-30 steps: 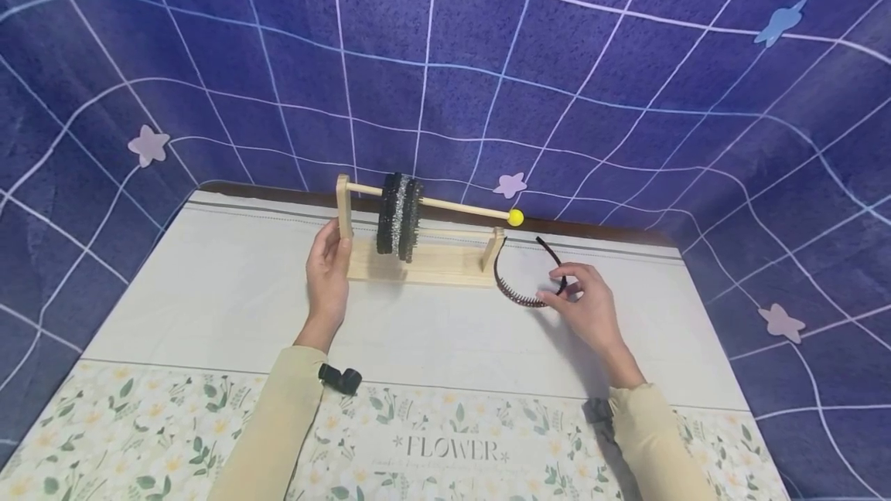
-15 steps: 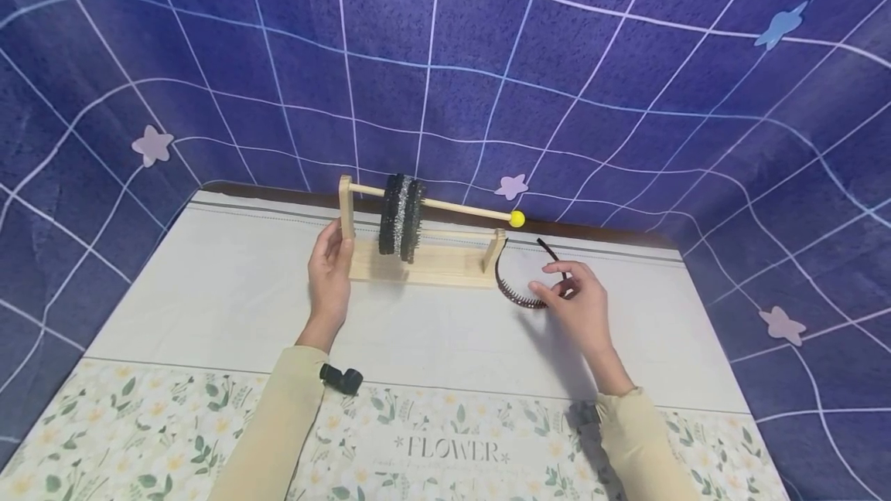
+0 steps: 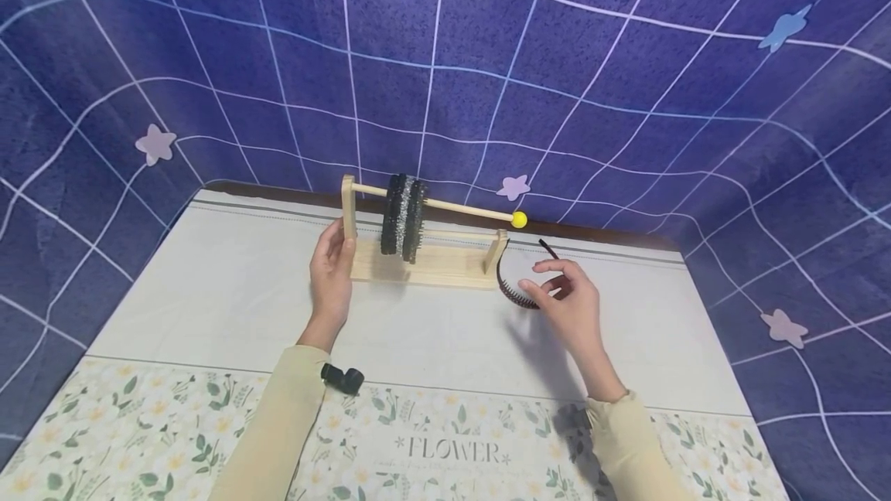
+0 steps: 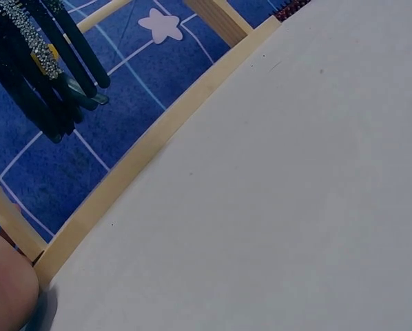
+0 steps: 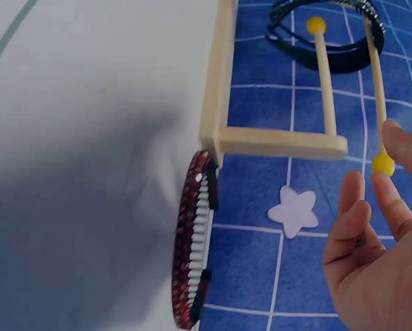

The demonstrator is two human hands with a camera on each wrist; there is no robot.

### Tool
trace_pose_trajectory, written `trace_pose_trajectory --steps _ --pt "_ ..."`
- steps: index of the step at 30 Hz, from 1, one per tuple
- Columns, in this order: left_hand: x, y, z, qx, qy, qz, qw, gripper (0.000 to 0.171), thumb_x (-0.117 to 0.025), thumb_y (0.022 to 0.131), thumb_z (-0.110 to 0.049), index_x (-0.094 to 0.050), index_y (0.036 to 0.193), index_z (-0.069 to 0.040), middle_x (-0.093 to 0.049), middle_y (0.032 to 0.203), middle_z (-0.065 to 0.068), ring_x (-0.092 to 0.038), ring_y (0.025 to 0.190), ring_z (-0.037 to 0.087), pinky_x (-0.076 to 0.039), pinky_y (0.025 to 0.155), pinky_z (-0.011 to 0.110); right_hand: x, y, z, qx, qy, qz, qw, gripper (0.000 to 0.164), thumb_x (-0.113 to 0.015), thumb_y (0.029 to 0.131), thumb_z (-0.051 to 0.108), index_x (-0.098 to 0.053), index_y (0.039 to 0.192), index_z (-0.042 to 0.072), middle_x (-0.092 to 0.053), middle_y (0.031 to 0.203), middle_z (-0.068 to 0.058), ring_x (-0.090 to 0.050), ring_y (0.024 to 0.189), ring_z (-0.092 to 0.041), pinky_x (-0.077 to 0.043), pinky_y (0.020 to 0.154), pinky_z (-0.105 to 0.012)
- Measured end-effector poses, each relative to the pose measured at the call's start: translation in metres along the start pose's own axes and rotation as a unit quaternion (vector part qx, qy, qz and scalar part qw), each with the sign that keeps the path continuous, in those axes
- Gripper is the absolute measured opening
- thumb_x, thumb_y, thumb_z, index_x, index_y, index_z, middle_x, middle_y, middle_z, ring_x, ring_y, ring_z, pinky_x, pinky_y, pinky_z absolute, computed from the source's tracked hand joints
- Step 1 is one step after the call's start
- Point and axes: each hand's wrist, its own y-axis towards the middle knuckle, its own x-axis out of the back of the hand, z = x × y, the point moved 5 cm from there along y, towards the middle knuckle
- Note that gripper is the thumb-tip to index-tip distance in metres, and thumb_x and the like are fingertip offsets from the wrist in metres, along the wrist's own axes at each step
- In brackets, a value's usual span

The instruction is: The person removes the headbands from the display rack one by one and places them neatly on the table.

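My left hand (image 3: 330,273) grips the left post of a wooden headband stand (image 3: 445,263), thumb on the near side. On the stand's upper rod hang several black headbands (image 3: 391,215), one of them silver and glittery. A yellow ball (image 3: 519,219) caps that rod's right end. Beside the stand's right end, a dark red toothed headband (image 5: 185,248) lies on the white cloth. My right hand (image 3: 574,308) hovers over this headband, hiding part of it in the head view. The right wrist view shows its fingers loosely bent, with nothing between them.
A white tablecloth (image 3: 431,339) with a flowered front strip covers the table. Behind it hangs a blue grid-patterned cloth (image 3: 390,99) with star shapes, close behind the stand. A small black camera (image 3: 343,378) is strapped to the left wrist.
My right hand has come off the dark red headband and shifted left over it. That headband stays beside the stand. The left hand keeps its hold on the post.
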Motion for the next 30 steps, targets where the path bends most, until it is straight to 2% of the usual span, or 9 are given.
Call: trace_pose_trajectory --steps 11,19,30 --pt "-0.001 0.0 0.001 -0.001 -0.001 -0.001 1.0 0.048 -0.053 0.118 -0.017 -0.048 0.166 -0.014 -0.055 0.162 0.011 -0.048 0.155 0.025 -0.04 0.132 0.037 -0.012 -0.006 0.018 -0.005 0.041 -0.004 0.999 0.029 -0.095 0.087 0.001 -0.077 0.11 -0.001 -0.073 0.106 -0.013 -0.064 0.071 -0.005 -0.05 0.059 -0.014" --pt "-0.002 0.001 0.0 -0.002 -0.003 -0.002 1.0 0.048 -0.054 0.118 -0.018 -0.049 0.165 -0.014 -0.055 0.162 0.011 -0.048 0.155 0.025 -0.04 0.132 0.037 -0.021 -0.006 0.028 0.006 0.082 0.003 0.997 0.028 -0.093 0.088 -0.002 -0.076 0.111 -0.003 -0.074 0.116 -0.015 -0.064 0.073 -0.008 -0.051 0.06 -0.014" --pt "-0.001 0.001 0.001 -0.003 -0.003 0.001 1.0 0.048 -0.054 0.118 -0.019 -0.048 0.166 -0.015 -0.054 0.162 0.01 -0.048 0.156 0.024 -0.04 0.132 0.036 -0.033 -0.006 0.045 0.017 0.122 0.009 0.992 0.027 -0.09 0.09 -0.005 -0.075 0.113 -0.004 -0.074 0.113 -0.017 -0.064 0.07 -0.009 -0.049 0.059 -0.013"
